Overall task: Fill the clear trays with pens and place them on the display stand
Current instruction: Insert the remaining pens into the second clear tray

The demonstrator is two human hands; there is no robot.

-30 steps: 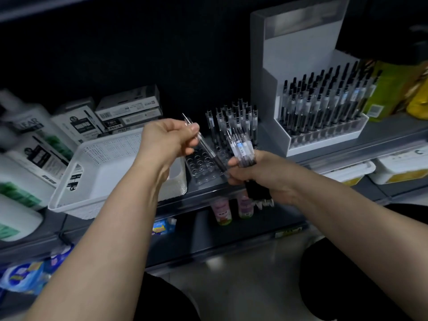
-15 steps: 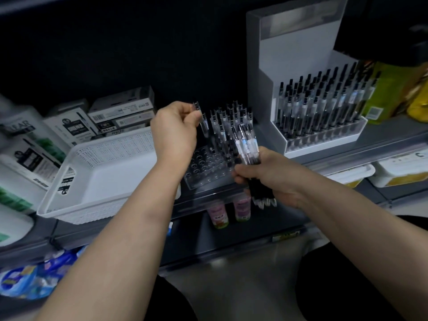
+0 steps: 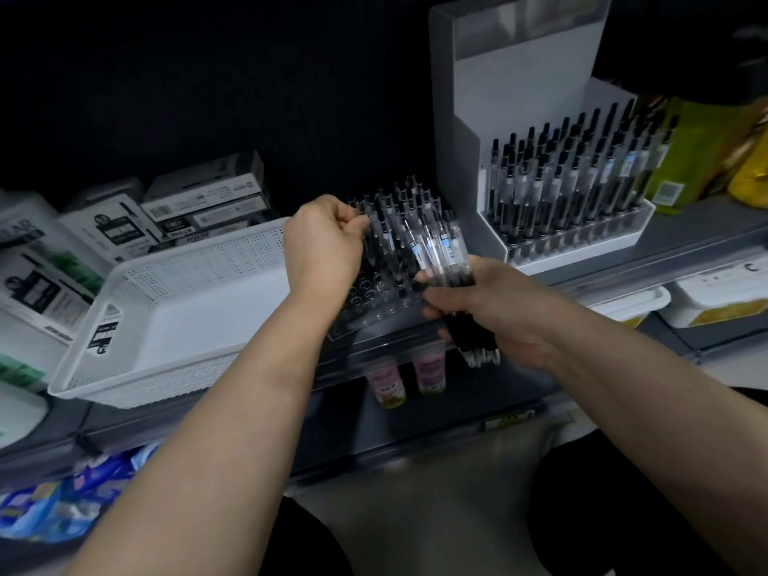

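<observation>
One pen is pinched in the left hand over the clear tray; the right hand, just beside, grips a bundle of pens.

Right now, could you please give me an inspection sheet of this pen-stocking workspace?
Surface: grey shelf, crowded.
Job's things: clear tray partly filled, front holes empty; display stand holds a full tray of pens.
Clutter: white basket and printed boxes at left.
Grippers: left hand pinches one pen over the clear tray; right hand grips a bundle of pens.
Cables: nothing seen.
Surroundings: bottles on the lower shelf; yellow-green packs at right.
</observation>
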